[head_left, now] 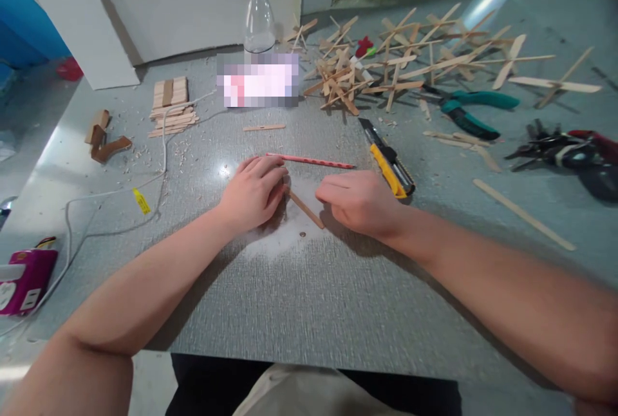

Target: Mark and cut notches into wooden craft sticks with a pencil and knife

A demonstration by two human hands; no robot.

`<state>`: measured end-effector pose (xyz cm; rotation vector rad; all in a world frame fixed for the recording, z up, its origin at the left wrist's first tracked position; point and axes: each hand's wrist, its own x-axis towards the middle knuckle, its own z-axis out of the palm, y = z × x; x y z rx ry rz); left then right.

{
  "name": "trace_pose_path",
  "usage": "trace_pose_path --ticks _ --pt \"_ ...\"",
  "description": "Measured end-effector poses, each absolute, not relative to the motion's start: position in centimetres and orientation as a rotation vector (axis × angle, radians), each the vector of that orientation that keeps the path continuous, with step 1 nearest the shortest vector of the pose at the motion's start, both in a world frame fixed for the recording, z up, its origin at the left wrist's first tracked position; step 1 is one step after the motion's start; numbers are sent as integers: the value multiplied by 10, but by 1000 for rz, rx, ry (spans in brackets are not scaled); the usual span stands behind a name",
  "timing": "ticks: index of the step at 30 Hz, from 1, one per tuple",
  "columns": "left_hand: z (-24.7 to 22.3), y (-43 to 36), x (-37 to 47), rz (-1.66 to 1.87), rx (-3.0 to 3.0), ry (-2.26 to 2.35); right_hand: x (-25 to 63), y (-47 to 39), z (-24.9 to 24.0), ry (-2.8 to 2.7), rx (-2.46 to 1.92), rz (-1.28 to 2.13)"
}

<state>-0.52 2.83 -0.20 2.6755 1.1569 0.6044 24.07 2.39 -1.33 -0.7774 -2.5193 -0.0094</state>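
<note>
My left hand (pixel 258 190) is closed around one end of a craft stick (pixel 309 211), whose free end slants down to the right over the table. Close to that free end is my right hand (pixel 360 202), its fingers curled together; whether they pinch anything is hidden. A small round piece (pixel 302 234) lies just below the stick, on a patch of pale dust. Behind both hands lies a red pencil (pixel 318 161), its left end by my left fingers. Right of it rests a yellow utility knife (pixel 387 165). Another craft stick (pixel 264 127) lies farther back.
Crossed-stick pieces (pixel 396 68) crowd the back right. Green-handled pliers (pixel 470 110) and a dark tool cluster (pixel 555 152) lie at right. A stack of craft sticks (pixel 172 95), a clear bottle (pixel 259 23) and a blurred bright object (pixel 263 84) stand behind; a white cable (pixel 165 139) crosses left.
</note>
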Motion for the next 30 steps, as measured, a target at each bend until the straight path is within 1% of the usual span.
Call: trace_pose_path --ticks 4,8,14,23,30 --pt "-6 32 -8 675 2574 1194 245 23 -8 -2499 -864 -48" --pt "-11 35 -11 716 2564 1210 256 17 8 -2454 -994 -99" --pt "-12 32 -9 668 2656 1155 252 12 25 -2391 -1158 -95" --pt "-2 13 3 522 2851 1039 227 32 -15 -2368 -1377 -125" --pt "1 3 8 497 2882 966 232 39 -20 -2261 -1363 -129"
